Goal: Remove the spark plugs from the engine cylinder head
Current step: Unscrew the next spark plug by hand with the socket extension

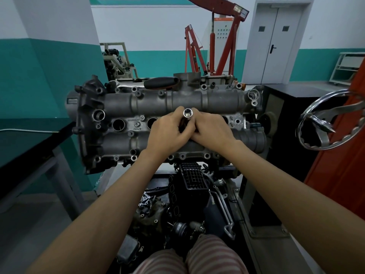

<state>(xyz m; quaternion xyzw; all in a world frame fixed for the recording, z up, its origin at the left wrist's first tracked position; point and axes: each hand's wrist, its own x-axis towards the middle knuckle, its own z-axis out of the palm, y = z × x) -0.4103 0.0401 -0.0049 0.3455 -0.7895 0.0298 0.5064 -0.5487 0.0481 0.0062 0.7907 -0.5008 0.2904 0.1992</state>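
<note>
Off to the left stands a dark-topped desk [29, 139] against the teal wall, with a thin metal rod [27, 131] lying across its top. Next to it the engine cylinder head [138, 103] sits raised on its stand, its grey cam cover facing up. Along its middle runs a row of round spark plug wells; the two leftmost wells [118, 124] are open and dark, and whether a plug sits at the bottom of them cannot be told. On the far edge of the head lies a ratchet wrench [146, 84] with a black and orange grip.

Over the middle of the row, the left hand [167, 133] curls its fingers round a chrome socket [186, 113], which stands upright with its open end showing. The right hand [212, 129] presses in close from the other side, its fingers wrapped round the same tool just below, the two hands touching each other. The well beneath them is hidden.

Below the head, dark engine parts [189, 194] lie piled in the stand. Behind rise red engine hoists [223, 50], and further right a grey double door [274, 44]. At the right edge a chrome handwheel [327, 123] juts out beside an orange panel [345, 165].
</note>
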